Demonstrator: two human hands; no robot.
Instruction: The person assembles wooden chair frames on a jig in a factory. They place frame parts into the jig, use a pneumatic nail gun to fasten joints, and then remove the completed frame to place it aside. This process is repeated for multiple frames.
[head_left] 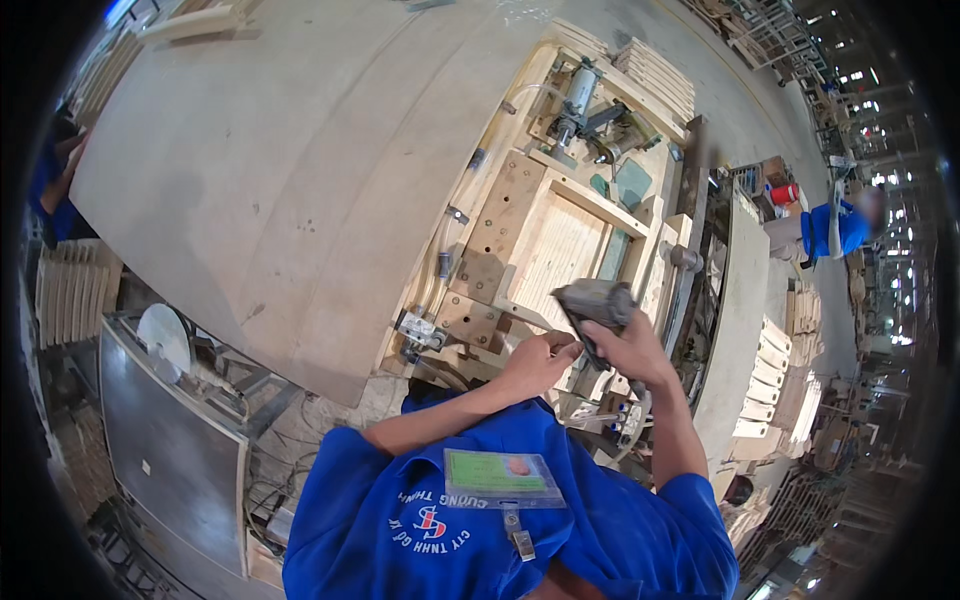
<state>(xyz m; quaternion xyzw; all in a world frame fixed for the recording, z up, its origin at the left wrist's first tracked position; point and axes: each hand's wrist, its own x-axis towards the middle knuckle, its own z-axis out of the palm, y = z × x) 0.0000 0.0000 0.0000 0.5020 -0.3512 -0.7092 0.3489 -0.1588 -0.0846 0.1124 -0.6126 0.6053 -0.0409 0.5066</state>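
My right hand (632, 345) is wrapped round the grip of a dark grey pneumatic nail gun (597, 300), tilted over the near end of a light wooden frame (556, 182). Close beside the tool's nose is my left hand (545, 362). Its fingers are curled and pressed together; whatever they hold, if anything, is hidden. The frame lies in a wooden clamping jig (478, 310) with bolted plates. Slatted pale wood (560, 250) shows inside the frame.
A pneumatic cylinder (578, 100) sits at the jig's far end. A broad board-topped table (300, 190) stretches to the left. Lower left stands a dark panel (170, 440) beside a round disc (165, 340). Stacked slatted wood parts (765, 385) and another person (835, 228) are on the right.
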